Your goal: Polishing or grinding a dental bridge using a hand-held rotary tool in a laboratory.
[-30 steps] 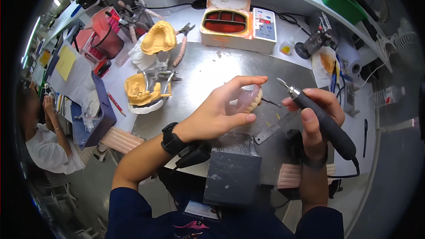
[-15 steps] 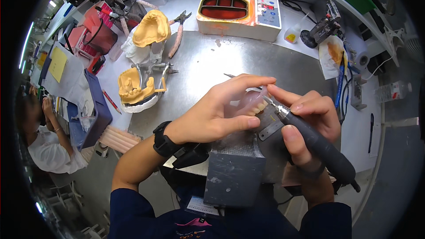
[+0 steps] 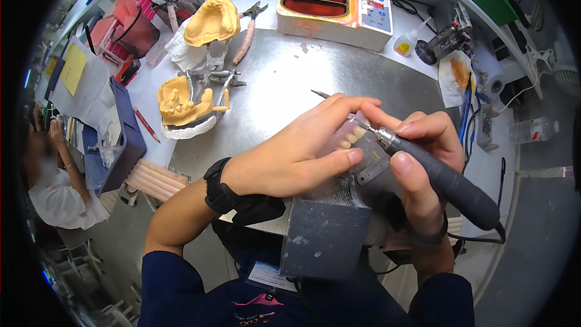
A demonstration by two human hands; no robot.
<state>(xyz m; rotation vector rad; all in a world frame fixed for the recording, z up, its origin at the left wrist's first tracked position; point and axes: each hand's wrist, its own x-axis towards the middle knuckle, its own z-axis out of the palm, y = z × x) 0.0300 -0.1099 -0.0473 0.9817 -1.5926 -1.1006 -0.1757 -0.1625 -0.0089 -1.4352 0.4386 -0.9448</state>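
Note:
My left hand (image 3: 302, 151) grips a denture (image 3: 350, 138) between thumb and fingers, its pale teeth and translucent pink base showing past the fingertips. Part of the denture is hidden behind the hand. A black rotary handpiece (image 3: 454, 181) lies in my right hand (image 3: 434, 142), pinched near its silver collar, its cable trailing from the rear. The bit points left and meets or nearly meets the denture's upper edge; contact is hard to tell. Below both hands are a metal mesh (image 3: 333, 191), a grey box (image 3: 325, 239) and a slotted metal plate (image 3: 374, 168).
A yellow dental cast on an articulator (image 3: 186, 106) stands left, with pliers (image 3: 249, 33) behind it. Wax heater (image 3: 315, 9) and dropper bottle (image 3: 407, 42) sit at the back. A blue tray (image 3: 130, 139) is at left, a water bottle (image 3: 532, 129) at right. Another person works far left.
The denture has tilted in my left hand, so its pink base shows less. The handpiece's rear end has swung slightly right and up, showing more cable. The whole view has shifted a little.

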